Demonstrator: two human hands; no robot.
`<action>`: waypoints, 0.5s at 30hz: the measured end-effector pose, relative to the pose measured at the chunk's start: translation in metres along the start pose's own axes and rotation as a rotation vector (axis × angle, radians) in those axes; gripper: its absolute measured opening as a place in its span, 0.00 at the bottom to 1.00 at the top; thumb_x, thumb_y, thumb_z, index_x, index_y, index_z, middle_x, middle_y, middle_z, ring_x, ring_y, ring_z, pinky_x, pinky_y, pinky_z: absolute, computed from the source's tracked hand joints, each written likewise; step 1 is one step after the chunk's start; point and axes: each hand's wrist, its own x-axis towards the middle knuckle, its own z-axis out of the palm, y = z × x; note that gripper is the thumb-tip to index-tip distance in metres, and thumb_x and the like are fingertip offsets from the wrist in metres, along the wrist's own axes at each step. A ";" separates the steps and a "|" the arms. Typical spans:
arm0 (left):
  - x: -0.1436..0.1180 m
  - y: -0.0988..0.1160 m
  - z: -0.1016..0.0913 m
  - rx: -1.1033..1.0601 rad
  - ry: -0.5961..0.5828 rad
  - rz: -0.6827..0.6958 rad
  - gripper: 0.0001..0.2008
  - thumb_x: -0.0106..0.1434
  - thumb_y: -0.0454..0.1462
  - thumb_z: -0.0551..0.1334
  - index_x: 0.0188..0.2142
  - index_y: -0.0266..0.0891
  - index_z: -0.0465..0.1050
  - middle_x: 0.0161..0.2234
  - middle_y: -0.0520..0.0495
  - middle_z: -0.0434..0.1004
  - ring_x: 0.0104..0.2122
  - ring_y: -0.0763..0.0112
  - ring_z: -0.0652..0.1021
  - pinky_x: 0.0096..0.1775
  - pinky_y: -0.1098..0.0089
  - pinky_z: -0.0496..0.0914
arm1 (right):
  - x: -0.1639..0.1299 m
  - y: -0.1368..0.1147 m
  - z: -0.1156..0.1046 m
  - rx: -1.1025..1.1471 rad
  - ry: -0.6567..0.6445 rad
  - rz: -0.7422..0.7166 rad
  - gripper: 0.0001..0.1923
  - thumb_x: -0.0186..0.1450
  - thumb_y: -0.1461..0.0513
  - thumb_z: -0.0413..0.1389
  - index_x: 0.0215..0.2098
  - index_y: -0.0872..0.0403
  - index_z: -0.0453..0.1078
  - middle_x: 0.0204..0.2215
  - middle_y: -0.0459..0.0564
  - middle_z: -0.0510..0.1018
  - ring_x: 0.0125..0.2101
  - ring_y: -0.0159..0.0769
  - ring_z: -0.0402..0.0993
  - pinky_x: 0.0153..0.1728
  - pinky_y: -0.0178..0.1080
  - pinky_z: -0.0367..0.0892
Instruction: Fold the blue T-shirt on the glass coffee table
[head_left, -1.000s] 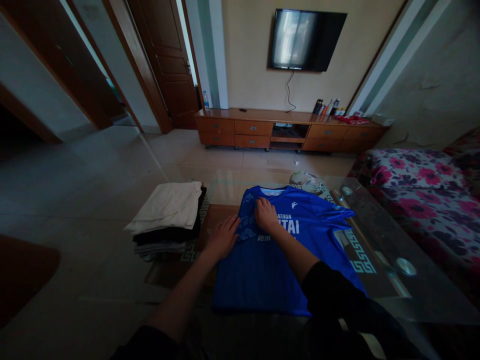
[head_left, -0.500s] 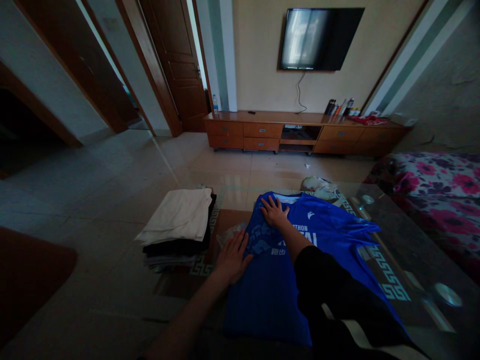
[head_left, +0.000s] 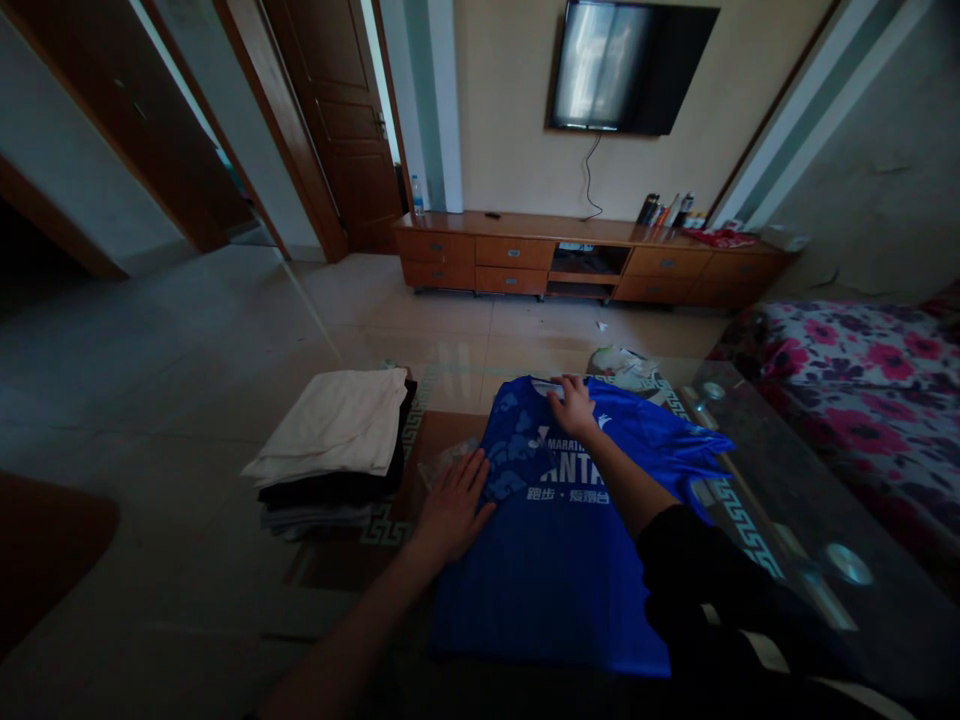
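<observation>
While the blue jersey (head_left: 555, 560) lay lengthwise mid-frame, collar up top, the left hand (head_left: 452, 505) pressed flat on its left edge and the right hand (head_left: 574, 408) sat open-palmed near the collar, gripping nothing.

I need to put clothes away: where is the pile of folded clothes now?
In the head view, the pile of folded clothes sits at the left end of the glass table, left of the blue jersey and of the left hand.
</observation>
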 end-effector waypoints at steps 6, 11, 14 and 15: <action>0.001 0.007 0.008 -0.106 -0.074 0.106 0.32 0.74 0.52 0.47 0.72 0.44 0.53 0.73 0.43 0.50 0.71 0.54 0.55 0.67 0.48 0.54 | -0.072 0.141 -0.092 -0.068 0.430 0.638 0.28 0.65 0.50 0.52 0.60 0.50 0.67 0.60 0.65 0.63 0.60 0.64 0.60 0.55 0.67 0.60; 0.005 0.012 0.012 -0.084 -0.031 0.101 0.31 0.73 0.52 0.49 0.71 0.43 0.56 0.72 0.39 0.54 0.71 0.52 0.56 0.68 0.45 0.50 | -0.131 0.221 -0.116 -0.018 0.509 1.049 0.32 0.60 0.45 0.56 0.57 0.51 0.67 0.57 0.73 0.65 0.60 0.69 0.60 0.52 0.69 0.61; 0.008 0.019 0.002 -0.089 -0.024 0.146 0.29 0.74 0.50 0.50 0.70 0.45 0.58 0.71 0.40 0.57 0.70 0.54 0.57 0.69 0.44 0.48 | -0.138 0.232 -0.116 -0.009 0.429 1.059 0.37 0.57 0.42 0.58 0.58 0.53 0.68 0.58 0.75 0.66 0.61 0.68 0.61 0.53 0.67 0.61; 0.009 0.021 -0.001 -0.103 -0.031 0.164 0.28 0.74 0.49 0.50 0.70 0.46 0.58 0.70 0.41 0.58 0.70 0.55 0.58 0.69 0.45 0.50 | -0.138 0.234 -0.116 -0.035 0.396 1.063 0.39 0.56 0.40 0.58 0.58 0.55 0.68 0.58 0.76 0.65 0.61 0.69 0.60 0.54 0.68 0.60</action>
